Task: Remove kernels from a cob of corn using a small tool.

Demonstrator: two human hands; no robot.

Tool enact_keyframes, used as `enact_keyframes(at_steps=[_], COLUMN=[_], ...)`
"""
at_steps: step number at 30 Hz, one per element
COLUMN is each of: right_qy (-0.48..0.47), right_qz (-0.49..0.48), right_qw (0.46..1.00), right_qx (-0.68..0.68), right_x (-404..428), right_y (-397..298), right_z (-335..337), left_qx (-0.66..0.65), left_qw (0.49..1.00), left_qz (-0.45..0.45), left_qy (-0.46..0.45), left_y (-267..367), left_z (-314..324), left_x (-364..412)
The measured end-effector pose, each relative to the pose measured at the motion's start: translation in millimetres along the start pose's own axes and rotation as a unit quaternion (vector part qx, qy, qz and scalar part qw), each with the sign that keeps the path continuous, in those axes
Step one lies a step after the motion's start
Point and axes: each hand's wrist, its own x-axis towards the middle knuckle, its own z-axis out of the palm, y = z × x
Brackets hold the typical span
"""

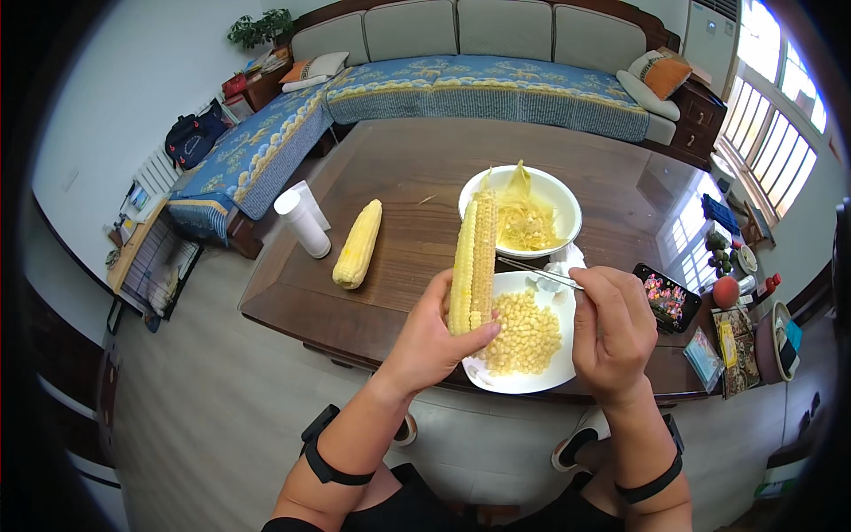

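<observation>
My left hand grips the lower end of a corn cob, held upright and slightly tilted. Part of the cob is stripped of kernels, and yellow rows remain on its left side. In my right hand are thin metal tweezers, their tip close to the cob's right side. Below the cob, a white plate holds loose kernels. Behind it stands a white bowl with husks and corn silk. A second, husked cob lies on the dark wooden table to the left.
A white paper roll stands at the table's left. Crumpled white tissue lies between bowl and plate. On the right are a phone, tissue packs, a round reddish fruit and a bin. A sofa runs behind.
</observation>
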Motion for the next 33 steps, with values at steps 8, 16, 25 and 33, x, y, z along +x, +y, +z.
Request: enact_keyframes(at_steps=[8,16,25,33], right_qy=[-0.062,-0.18,-0.194,-0.178], right_qz=[0.059,0.079,0.021,0.008], right_qw=[0.996,0.979,0.981,0.984], right_qx=[0.024,0.05,0.023,0.03], right_x=[-2,-18,-20,-20], right_y=[-2,1,4,2], right_z=[1,-6,-3,0], left_qx=[0.016,0.041,0.071,0.085], left_qw=[1.0,0.998,0.995,0.995], left_qz=[0.01,0.038,0.062,0.059], left_qy=[0.002,0.011,0.013,0.002], left_y=[-1,-3,-2,-4], left_z=[0,-2,-4,-7], left_x=[1,-1,-1,-2])
